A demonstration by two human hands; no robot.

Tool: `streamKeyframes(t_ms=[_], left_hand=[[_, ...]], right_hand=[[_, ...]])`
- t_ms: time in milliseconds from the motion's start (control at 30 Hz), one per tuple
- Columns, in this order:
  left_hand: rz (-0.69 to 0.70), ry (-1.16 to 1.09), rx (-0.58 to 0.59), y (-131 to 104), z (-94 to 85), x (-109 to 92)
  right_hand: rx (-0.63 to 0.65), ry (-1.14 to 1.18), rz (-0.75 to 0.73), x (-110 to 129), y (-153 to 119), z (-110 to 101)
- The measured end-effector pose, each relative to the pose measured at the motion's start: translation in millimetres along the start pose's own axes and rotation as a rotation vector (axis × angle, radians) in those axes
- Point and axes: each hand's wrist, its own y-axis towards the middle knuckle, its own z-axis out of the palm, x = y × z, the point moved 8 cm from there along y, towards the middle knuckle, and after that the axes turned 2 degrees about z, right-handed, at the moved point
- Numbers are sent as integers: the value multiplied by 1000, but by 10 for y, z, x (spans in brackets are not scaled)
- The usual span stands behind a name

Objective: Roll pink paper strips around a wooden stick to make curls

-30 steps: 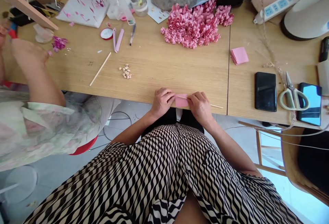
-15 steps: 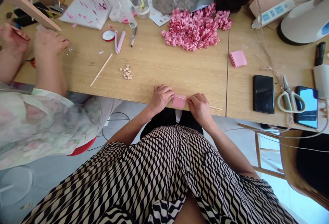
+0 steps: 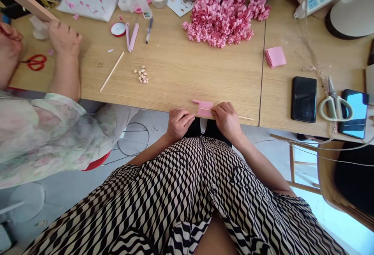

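Observation:
A small square of pink paper (image 3: 205, 107) lies at the table's front edge, with a crinkled pink roll (image 3: 196, 101) sticking out at its upper left corner. Across the paper runs a thin wooden stick (image 3: 247, 118), which passes under my right hand (image 3: 227, 118). The right fingers are closed on this stick at the paper's right side. My left hand (image 3: 180, 122) is beside the paper's lower left corner, its thumb and fingers pinched together. Whatever those fingertips hold, if anything, is too small to make out.
Pink curled paper pieces (image 3: 220, 23) are heaped at the back. Stacked pink squares (image 3: 275, 57), a black phone (image 3: 304, 99) and white-handled scissors (image 3: 335, 107) lie to the right. Leftward are beige pellets (image 3: 142, 76), another stick (image 3: 112, 71) and a co-worker's hands (image 3: 64, 38).
My left hand has come away from the paper's left side, down toward the table edge. The crinkled pink roll now shows there. My right hand keeps its hold on the stick.

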Motion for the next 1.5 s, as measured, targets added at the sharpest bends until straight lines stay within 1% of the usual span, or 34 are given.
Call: streamKeyframes(t_ms=[67,133,267,433,567,800,900,1000,1067,1200,1367,1500], left_hand=[[31,9,-11,-107,29,-67],[26,12,-26,-160,70,-77],[6,20,-45,-169,133,-52],[37,29,-86,-177,125,-73],[2,39,-51,-181,160,-56],[82,77,-142,-124,55,-167],[63,87,-121,-128,76,-149],[5,92,-46,-145,155,-83],[-13,88,-17,-150,189,-58],[17,89,-49,-138,156,-84],[-18,101,-71,-179,105,-51],[-5,110,-22,-230,161,-47]], right_hand=[[25,7,-31,47,-12,27],[39,1,-60,90,-26,48],[47,-35,-78,124,-61,77],[52,-62,-90,132,-92,97],[70,-53,-89,129,-89,105],[125,-17,-70,117,-58,131],[132,-21,-65,113,-57,137],[133,-29,-65,114,-63,139],[138,-35,-69,118,-66,143],[141,-54,-79,120,-67,146],[146,-51,-82,111,-69,152],[136,-54,-82,118,-71,145]])
